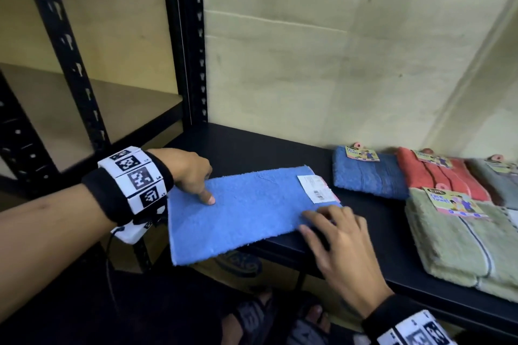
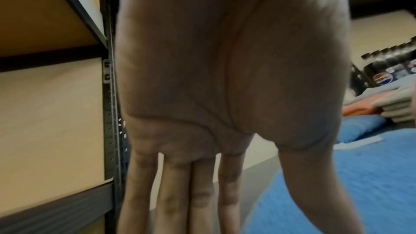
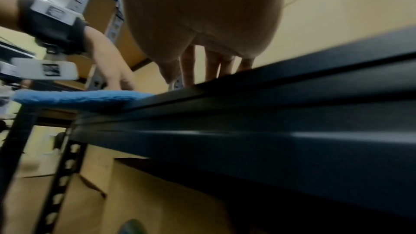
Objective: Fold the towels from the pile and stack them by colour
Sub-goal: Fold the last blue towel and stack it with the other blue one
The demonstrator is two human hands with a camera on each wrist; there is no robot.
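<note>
Hands lie flat-fingered on the light blue towel point(image 1: 238, 210) spread over the shelf point(image 1: 364, 235) edge: left hand point(image 1: 190, 173) thumb down, right hand point(image 1: 336, 244) pressing its near corner

From my head I look down and forward at the dark shelf point(image 1: 280, 148). My left wrist view sits close behind my palm, facing along my fingers. My right wrist view looks up from under the shelf edge. All three catch the blue towel point(image 1: 238, 210).
</note>
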